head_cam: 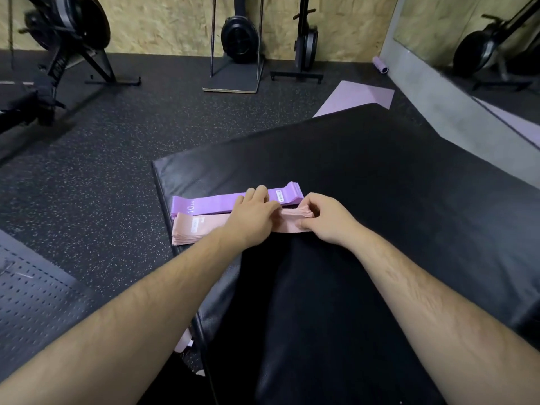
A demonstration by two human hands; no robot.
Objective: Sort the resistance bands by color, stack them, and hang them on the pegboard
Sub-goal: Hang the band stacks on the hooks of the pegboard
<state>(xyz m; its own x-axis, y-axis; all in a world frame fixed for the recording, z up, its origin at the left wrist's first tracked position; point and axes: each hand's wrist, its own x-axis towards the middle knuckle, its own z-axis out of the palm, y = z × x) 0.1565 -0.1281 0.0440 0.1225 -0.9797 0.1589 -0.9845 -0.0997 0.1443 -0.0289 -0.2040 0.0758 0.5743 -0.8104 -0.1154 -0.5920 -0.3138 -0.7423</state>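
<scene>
Two flat stacks of resistance bands lie side by side on a black padded mat. The purple stack is farther from me and the pink stack is nearer. My left hand rests across the middle of both stacks, its fingers reaching onto the purple one. My right hand pinches the right end of the pink stack between thumb and curled fingers. A pegboard lies flat on the floor at the lower left.
Speckled rubber floor surrounds the mat. Exercise machines stand at the back left and back centre. A lilac mat and foam roller lie near the mirror wall at right. A pink band lies below the mat's edge.
</scene>
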